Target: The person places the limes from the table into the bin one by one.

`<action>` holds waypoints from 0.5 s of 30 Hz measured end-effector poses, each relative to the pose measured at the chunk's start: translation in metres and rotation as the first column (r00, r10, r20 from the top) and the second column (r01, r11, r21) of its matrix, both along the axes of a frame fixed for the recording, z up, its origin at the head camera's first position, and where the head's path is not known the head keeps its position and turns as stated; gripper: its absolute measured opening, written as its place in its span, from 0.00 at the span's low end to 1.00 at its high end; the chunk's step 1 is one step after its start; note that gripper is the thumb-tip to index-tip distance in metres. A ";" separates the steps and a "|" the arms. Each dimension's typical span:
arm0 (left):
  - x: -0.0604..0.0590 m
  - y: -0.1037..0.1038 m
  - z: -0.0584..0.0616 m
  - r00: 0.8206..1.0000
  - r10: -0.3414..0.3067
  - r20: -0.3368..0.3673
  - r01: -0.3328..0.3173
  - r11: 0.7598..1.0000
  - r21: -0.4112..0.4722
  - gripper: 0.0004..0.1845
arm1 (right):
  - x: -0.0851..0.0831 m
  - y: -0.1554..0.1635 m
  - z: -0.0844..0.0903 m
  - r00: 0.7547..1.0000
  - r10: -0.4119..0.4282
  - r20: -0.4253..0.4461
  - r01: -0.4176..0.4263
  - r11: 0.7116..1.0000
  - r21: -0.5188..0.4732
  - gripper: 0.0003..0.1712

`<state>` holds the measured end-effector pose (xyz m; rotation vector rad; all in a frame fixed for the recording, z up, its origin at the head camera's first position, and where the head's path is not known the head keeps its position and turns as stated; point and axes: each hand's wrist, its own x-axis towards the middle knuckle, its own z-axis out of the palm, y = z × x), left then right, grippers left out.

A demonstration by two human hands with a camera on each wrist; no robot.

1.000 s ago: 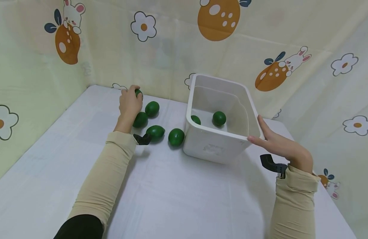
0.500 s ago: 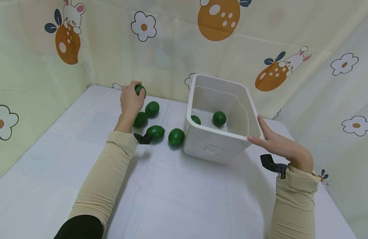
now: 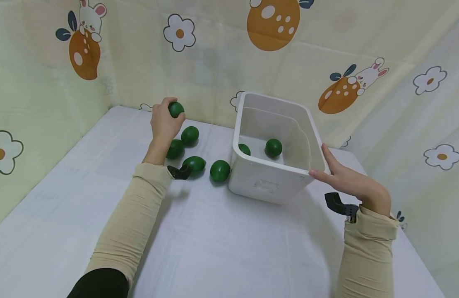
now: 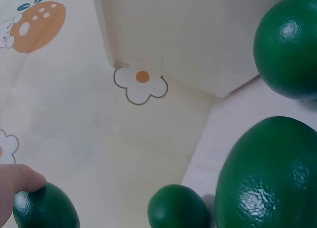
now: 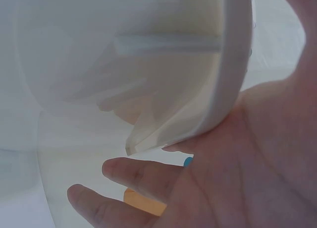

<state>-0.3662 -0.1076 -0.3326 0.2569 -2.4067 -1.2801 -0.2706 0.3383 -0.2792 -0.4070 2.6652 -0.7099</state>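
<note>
From above, the person's left hand [image 3: 164, 122] is up off the white table [image 3: 222, 248] near the far wall, its fingers curled round a green egg [image 3: 175, 109] that it grips just above the other loose ones. Four more green eggs lie on the table below that hand: one [image 3: 190, 135] just beside the palm, one [image 3: 175, 149] by the wrist, one [image 3: 194, 164] near the sleeve and one [image 3: 219, 170] just beside the white bin [image 3: 268, 182]. Two further eggs [image 3: 273, 147] sit on the bin's floor, one of them [image 3: 244, 149] half hidden by the near wall. The right hand [image 3: 348, 182] lies flat against the bin's right corner, fingers straight and together, holding nothing. At the left wrist, a fingertip [image 4: 15, 186] presses on the held egg [image 4: 45, 208] at the bottom left, with the patterned curtain [image 4: 143, 84] behind and three other eggs to the right, the nearest [image 4: 270, 173] large in the frame. At the right wrist, the open palm [image 5: 257, 163] touches the bin's rim [image 5: 233, 69], fingers [image 5: 138, 173] stretched out under the corner.
</note>
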 end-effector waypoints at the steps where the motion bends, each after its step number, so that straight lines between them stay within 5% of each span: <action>1: 0.000 0.001 0.001 1.000 0.000 -0.002 0.000 1.000 0.002 0.27 | 0.000 0.000 0.000 1.000 -0.001 -0.002 0.001 1.000 -0.001 0.51; 15: 0.013 0.010 0.025 0.998 -0.028 -0.062 0.029 1.000 0.011 0.26 | -0.001 0.001 0.000 1.000 0.007 -0.003 -0.007 1.000 -0.012 0.51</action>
